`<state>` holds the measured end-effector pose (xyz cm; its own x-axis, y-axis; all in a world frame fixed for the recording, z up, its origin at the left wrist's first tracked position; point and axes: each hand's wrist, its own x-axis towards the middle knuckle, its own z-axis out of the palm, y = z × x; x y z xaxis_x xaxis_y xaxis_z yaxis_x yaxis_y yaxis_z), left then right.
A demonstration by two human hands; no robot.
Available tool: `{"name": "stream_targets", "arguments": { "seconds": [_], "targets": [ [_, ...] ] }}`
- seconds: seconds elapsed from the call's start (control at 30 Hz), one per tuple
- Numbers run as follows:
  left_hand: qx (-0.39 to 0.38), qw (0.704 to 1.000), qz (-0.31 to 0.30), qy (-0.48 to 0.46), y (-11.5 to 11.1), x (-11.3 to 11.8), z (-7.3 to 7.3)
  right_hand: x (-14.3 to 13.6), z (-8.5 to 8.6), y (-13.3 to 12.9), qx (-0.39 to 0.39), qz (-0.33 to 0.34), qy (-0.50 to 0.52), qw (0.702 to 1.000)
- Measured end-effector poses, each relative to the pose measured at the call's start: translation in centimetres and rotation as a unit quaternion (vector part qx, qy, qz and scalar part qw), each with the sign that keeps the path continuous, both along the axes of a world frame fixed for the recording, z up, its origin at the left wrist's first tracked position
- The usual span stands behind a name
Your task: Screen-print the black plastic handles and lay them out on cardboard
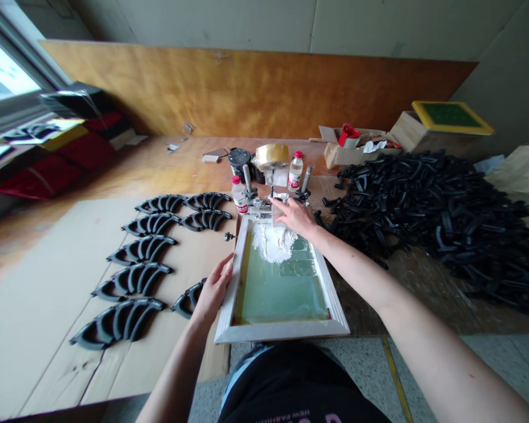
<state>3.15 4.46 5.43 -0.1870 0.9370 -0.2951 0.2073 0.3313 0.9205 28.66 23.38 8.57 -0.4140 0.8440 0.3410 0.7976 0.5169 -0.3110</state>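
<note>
A silk-screen frame (282, 330) with a pale metal border and green mesh lies in front of me, held at its far end by a metal clamp (258, 204). White ink (271, 244) is smeared thickly over the far part of the mesh. My left hand (216, 288) grips the frame's left edge. Over the inked end, my right hand (296, 217) holds a pale, flat squeegee (277, 218), its index finger stretched along the top. My fingers partly hide the squeegee.
Rows of curved black plastic parts (132, 279) lie on cardboard (48, 258) at left. A large heap of black parts (423, 205) covers the right. Two red-capped bottles (295, 170), a black tub (239, 161) and a tape roll (272, 155) stand behind the clamp.
</note>
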Motion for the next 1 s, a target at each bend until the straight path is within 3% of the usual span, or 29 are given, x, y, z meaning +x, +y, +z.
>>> {"name": "stream_targets", "arguments": {
  "seconds": [0.1, 0.2, 0.27, 0.37, 0.47, 0.57, 0.63, 0.73, 0.77, 0.83, 0.9, 0.93, 1.0],
  "targets": [
    [0.028, 0.999, 0.021, -0.035, 1.0, 0.3, 3.3, 3.2, 0.3, 1.5, 0.032, -0.100, 0.059, 0.993],
    [0.124, 0.983, 0.042, -0.127, 3.2, 1.4, 6.0, 6.9, -1.7, 0.7, -0.023, -0.198, 0.107, 0.974],
    [0.188, 0.963, 0.045, -0.188, 5.0, 2.3, 7.3, 7.9, -4.0, -1.0, -0.073, -0.192, 0.101, 0.973],
    [0.195, 0.952, 0.067, -0.225, 6.8, 3.6, 7.6, 6.7, -7.3, -4.1, -0.106, -0.077, 0.061, 0.990],
    [0.140, 0.956, 0.110, -0.232, 6.3, 5.3, 4.9, 4.0, -8.8, -6.8, -0.091, 0.014, -0.006, 0.996],
    [-0.042, 0.962, 0.040, -0.266, 3.3, 7.5, 0.4, 1.4, -8.6, -10.0, -0.041, 0.007, -0.018, 0.999],
    [-0.123, 0.947, 0.017, -0.297, 0.9, 8.7, -2.4, -0.2, -8.3, -12.5, 0.001, 0.059, -0.017, 0.998],
    [-0.141, 0.943, 0.070, -0.294, -2.3, 7.8, -5.3, -0.6, -8.6, -14.7, 0.023, 0.213, -0.024, 0.976],
    [-0.138, 0.946, 0.091, -0.278, -3.2, 6.6, -6.0, 0.2, -8.8, -14.6, 0.015, 0.226, -0.024, 0.974],
    [-0.131, 0.954, 0.144, -0.228, -4.8, 2.9, -7.3, 3.4, -9.3, -12.9, -0.012, 0.144, -0.030, 0.989],
    [-0.133, 0.952, 0.229, -0.155, -6.6, -1.7, -8.9, 7.9, -9.8, -9.9, -0.042, -0.049, -0.061, 0.996],
    [-0.142, 0.946, 0.267, -0.115, -7.4, -4.0, -9.7, 10.2, -10.0, -8.4, -0.060, -0.138, -0.091, 0.984],
    [-0.161, 0.942, 0.293, -0.026, -8.8, -7.8, -11.3, 13.9, -10.3, -6.0, -0.107, -0.242, -0.152, 0.952]
  ]
}}
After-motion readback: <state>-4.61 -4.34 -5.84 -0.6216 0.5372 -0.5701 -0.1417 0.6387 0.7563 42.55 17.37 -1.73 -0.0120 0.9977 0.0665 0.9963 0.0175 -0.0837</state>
